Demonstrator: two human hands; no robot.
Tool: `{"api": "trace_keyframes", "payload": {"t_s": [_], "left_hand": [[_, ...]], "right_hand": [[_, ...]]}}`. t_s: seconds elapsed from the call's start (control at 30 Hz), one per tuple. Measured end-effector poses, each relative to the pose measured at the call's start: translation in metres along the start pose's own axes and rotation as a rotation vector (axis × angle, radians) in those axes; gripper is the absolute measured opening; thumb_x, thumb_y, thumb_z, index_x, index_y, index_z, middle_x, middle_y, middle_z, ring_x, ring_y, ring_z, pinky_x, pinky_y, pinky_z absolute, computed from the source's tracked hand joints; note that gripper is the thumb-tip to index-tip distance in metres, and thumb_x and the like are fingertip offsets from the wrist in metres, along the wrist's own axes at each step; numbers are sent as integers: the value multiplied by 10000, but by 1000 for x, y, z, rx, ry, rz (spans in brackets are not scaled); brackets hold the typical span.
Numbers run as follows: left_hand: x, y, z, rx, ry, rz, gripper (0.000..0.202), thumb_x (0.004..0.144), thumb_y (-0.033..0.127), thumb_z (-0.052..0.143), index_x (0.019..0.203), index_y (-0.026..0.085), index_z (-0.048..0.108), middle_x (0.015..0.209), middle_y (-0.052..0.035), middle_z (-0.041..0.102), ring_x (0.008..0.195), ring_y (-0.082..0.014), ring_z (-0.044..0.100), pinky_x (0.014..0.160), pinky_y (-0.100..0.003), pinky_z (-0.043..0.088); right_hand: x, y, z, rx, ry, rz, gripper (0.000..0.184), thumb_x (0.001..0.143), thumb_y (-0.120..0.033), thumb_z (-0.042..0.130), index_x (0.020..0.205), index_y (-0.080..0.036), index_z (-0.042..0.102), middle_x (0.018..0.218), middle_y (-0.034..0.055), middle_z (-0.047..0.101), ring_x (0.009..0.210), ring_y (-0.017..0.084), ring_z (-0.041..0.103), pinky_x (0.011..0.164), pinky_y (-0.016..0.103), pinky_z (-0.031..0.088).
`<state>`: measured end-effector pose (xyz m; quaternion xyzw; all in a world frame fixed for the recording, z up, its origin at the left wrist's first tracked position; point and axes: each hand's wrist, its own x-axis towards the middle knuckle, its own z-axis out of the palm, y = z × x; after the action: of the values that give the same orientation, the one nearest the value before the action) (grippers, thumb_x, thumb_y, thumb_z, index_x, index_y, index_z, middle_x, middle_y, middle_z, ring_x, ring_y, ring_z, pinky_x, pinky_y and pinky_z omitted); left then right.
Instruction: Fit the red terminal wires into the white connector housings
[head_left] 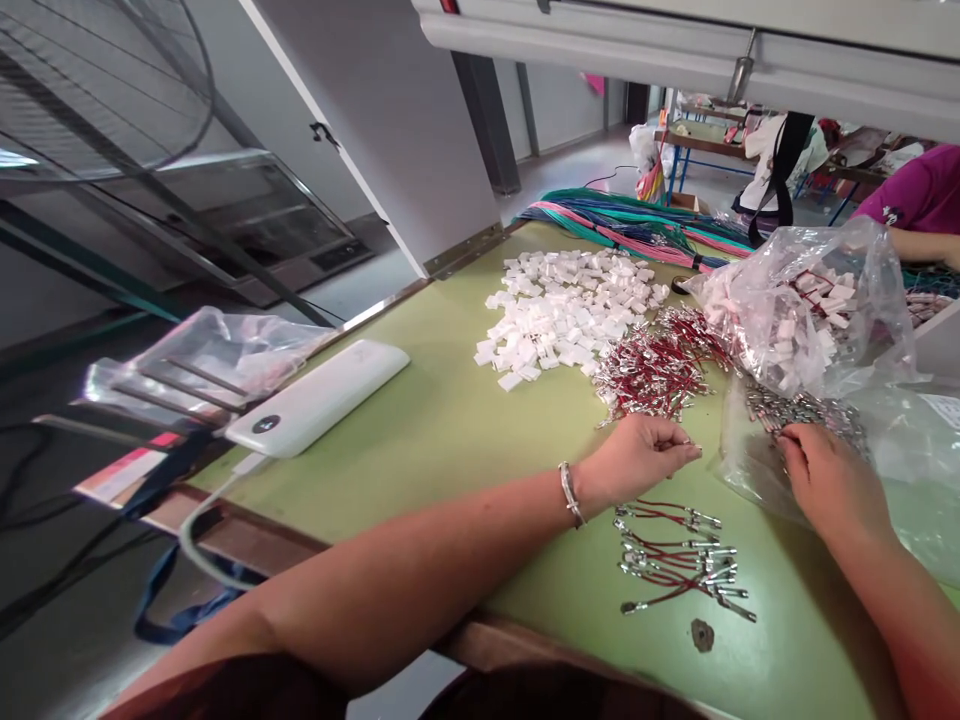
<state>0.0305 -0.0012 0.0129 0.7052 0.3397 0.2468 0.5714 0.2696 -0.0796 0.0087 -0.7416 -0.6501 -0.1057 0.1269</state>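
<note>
My left hand (651, 458), a bracelet at its wrist, is held over the table with thumb and forefinger pinched. A tiny end of something shows at the fingertips, too small to name. My right hand (836, 482) reaches to a heap of small metal-ended pieces (814, 412) on a clear plastic bag. Its fingers are closed at the heap's edge, and what they hold is hidden. Below my left hand lies a row of short red wires (675, 575) with metal terminals. Beyond it is a tangled pile of similar red wires (652, 370).
White plastic housings (574, 310) are heaped behind the wires. An open clear bag (810, 310) holds more. Bundled coloured cables (622, 225) lie at the back. A white power bank (322, 395) with a cable rests at left. Another person's sleeve (919, 195) shows at right.
</note>
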Motion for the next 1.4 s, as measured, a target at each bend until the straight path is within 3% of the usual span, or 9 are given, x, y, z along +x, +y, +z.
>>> {"api": "trace_keyframes", "payload": {"t_s": [0.07, 0.13, 0.23, 0.47, 0.7, 0.87, 1.03, 1.17, 1.4], "left_hand": [[0, -1, 2, -4, 2, 19, 208, 814, 264, 606, 656, 134, 638, 556, 32, 531, 524, -68, 434, 486, -193, 348], [-2, -1, 4, 9, -6, 46, 180, 812, 246, 603, 682, 134, 656, 602, 20, 570, 565, -75, 462, 514, -193, 370], [-3, -1, 5, 53, -23, 81, 167, 821, 238, 593, 715, 139, 676, 624, 18, 588, 588, -79, 472, 531, -189, 381], [-4, -5, 3, 220, -33, 105, 211, 871, 255, 574, 729, 141, 681, 601, 25, 599, 556, -74, 494, 533, -187, 390], [-9, -7, -8, 765, -192, 581, 222, 933, 229, 478, 930, 189, 696, 764, -8, 681, 670, -112, 597, 570, -219, 403], [-4, -6, -5, 890, -197, 500, 231, 940, 261, 495, 882, 177, 702, 780, -24, 684, 702, -135, 612, 602, -231, 437], [-7, 6, -8, 836, -288, 458, 223, 930, 245, 529, 855, 156, 720, 832, -60, 690, 829, -162, 620, 777, -269, 486], [-8, 11, -15, 734, -394, 418, 225, 927, 221, 517, 825, 153, 705, 825, -49, 686, 789, -139, 611, 759, -247, 481], [6, 6, -26, 463, -10, 133, 324, 943, 307, 466, 716, 148, 633, 635, 11, 589, 595, -94, 493, 591, -225, 419]], "right_hand": [[-7, -17, -9, 186, 50, -10, 262, 918, -349, 397, 936, -200, 611, 729, 54, 687, 581, 197, 607, 539, 295, 388], [-13, -37, -15, 394, -12, -28, 240, 919, -364, 412, 907, -214, 599, 615, 7, 650, 493, 160, 571, 516, 268, 403], [-18, -60, -16, 577, -74, -45, 187, 892, -346, 469, 858, -221, 604, 632, -3, 654, 511, 142, 573, 516, 245, 421], [-19, -67, -14, 745, -91, 0, 177, 848, -324, 540, 777, -214, 660, 526, -37, 584, 443, 110, 507, 459, 228, 386], [-23, -72, -18, 872, -374, 40, 235, 839, -318, 518, 643, -206, 585, 516, -35, 569, 466, 107, 501, 477, 220, 402], [-16, -60, -24, 686, -407, 2, 233, 851, -330, 512, 701, -209, 642, 605, -8, 655, 565, 146, 580, 554, 250, 429], [-2, -4, -16, 280, -120, 148, 236, 846, -358, 530, 932, -225, 705, 788, 38, 708, 665, 201, 623, 630, 311, 443], [6, 13, 1, -61, -125, 69, 222, 866, -343, 531, 925, -197, 688, 908, 81, 668, 770, 234, 607, 592, 317, 404], [12, 1, 5, -301, -85, -45, 251, 914, -288, 461, 834, -178, 671, 867, 95, 646, 750, 222, 584, 509, 296, 290]]}}
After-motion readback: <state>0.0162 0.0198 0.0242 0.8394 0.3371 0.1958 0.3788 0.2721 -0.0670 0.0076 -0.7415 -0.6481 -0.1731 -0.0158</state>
